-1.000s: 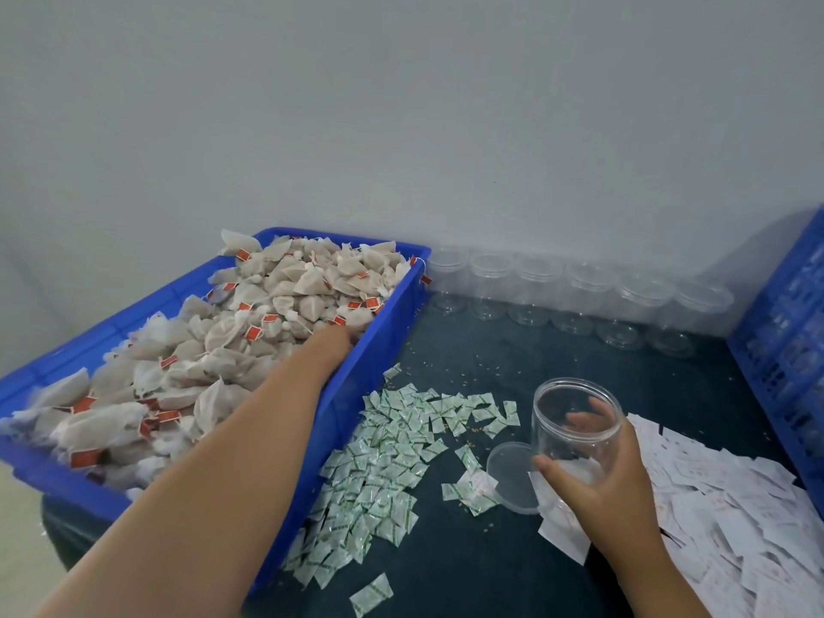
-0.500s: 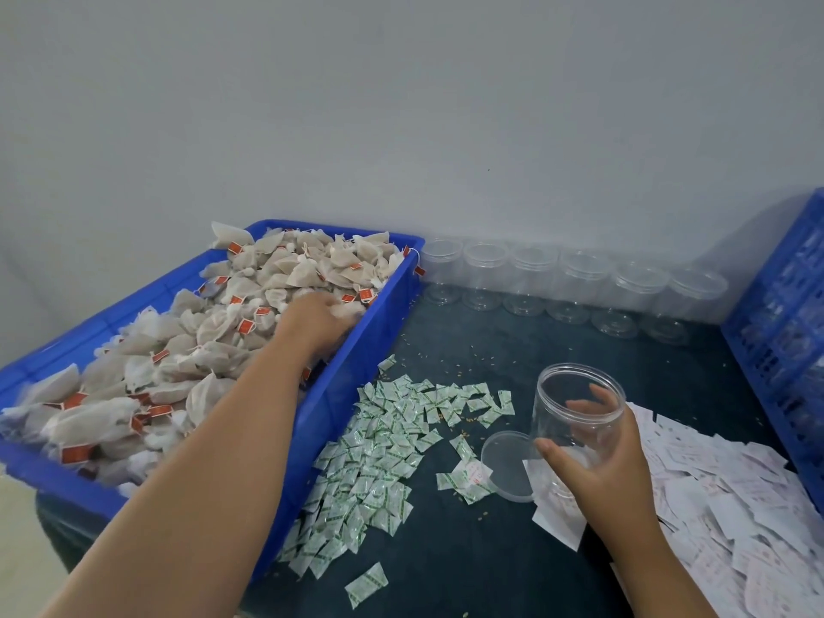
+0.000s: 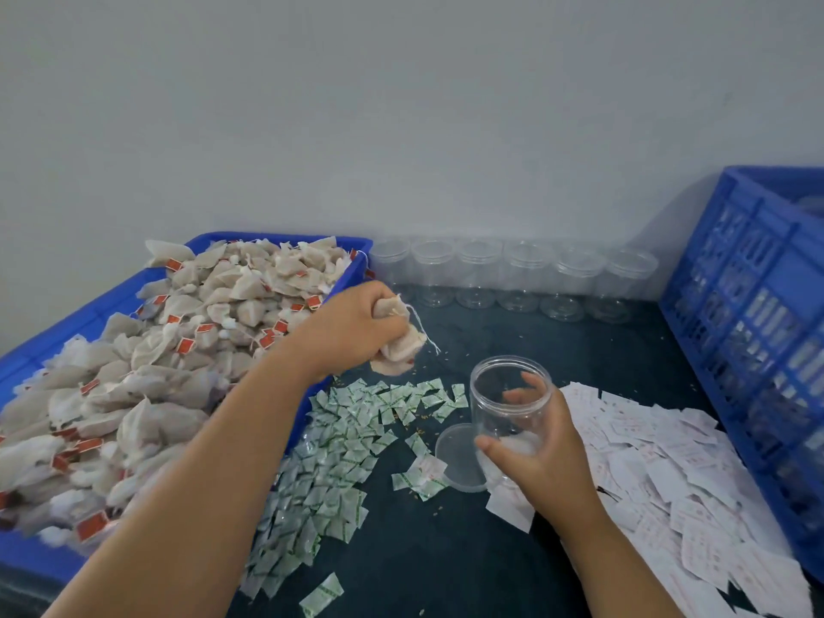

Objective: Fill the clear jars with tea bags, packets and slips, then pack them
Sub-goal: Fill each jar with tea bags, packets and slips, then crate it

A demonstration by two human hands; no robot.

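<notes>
1 wide-angle head-worn camera faces forward and down, close over the dark table (image 3: 446, 564), left hand (image 3: 352, 327) and right hand (image 3: 548, 457) in near field, wall (image 3: 401, 104) behind.

a clear jar (image 3: 508, 408), open and about upright, is gripped near its base by the right hand (image 3: 539, 457); its lid (image 3: 459, 457) lies flat just left of it. a bunch of beige tea bags (image 3: 397, 350) with a loose white string is clenched in the left hand (image 3: 348, 327), up and left of the jar's mouth. more tea bags with red tags (image 3: 200, 332) heap the blue bin (image 3: 111, 301). green-and-white packets (image 3: 339, 448) lie left of the jar, white slips (image 3: 660, 466) to its right. six empty jars (image 3: 521, 278) line the wall.
</notes>
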